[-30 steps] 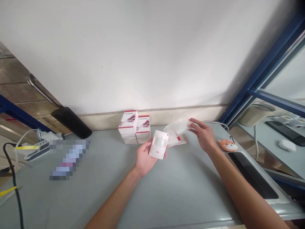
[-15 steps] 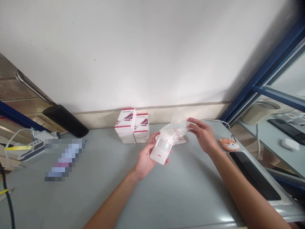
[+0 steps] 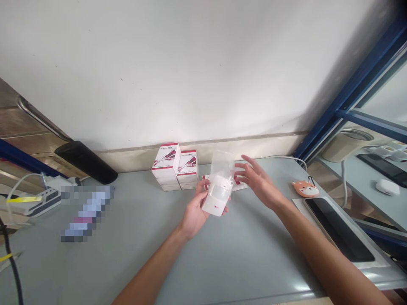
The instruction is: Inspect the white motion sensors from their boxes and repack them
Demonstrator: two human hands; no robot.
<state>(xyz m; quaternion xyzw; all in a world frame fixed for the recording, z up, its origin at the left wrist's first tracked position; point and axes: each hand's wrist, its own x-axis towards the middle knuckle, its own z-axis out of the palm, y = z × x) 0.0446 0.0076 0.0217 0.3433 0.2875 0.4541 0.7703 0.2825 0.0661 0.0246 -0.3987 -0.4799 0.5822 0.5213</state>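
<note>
My left hand [image 3: 194, 215] is closed around a white motion sensor [image 3: 216, 199] with a pale window and a small red mark. A clear plastic bag [image 3: 221, 163] stands up from the sensor's top end and seems to lie around its upper part; how far down it reaches I cannot tell. To the right, my right hand [image 3: 254, 178] has its fingers spread beside the bag, holding nothing. Behind the sensor lies a red and white box [image 3: 242, 186], partly hidden by the bag and hands.
Several red and white boxes [image 3: 165, 161] are stacked by the wall. A black padded armrest [image 3: 87, 161] and a power strip [image 3: 43, 201] are at left. At right lie an orange animal-face case [image 3: 305, 189] and a phone [image 3: 340, 228] on the grey table [image 3: 143, 262].
My right hand has let go of the plastic bag and its fingers have spread. The bag, earlier pulled to the right, now points up. The sensor stays in my left hand.
</note>
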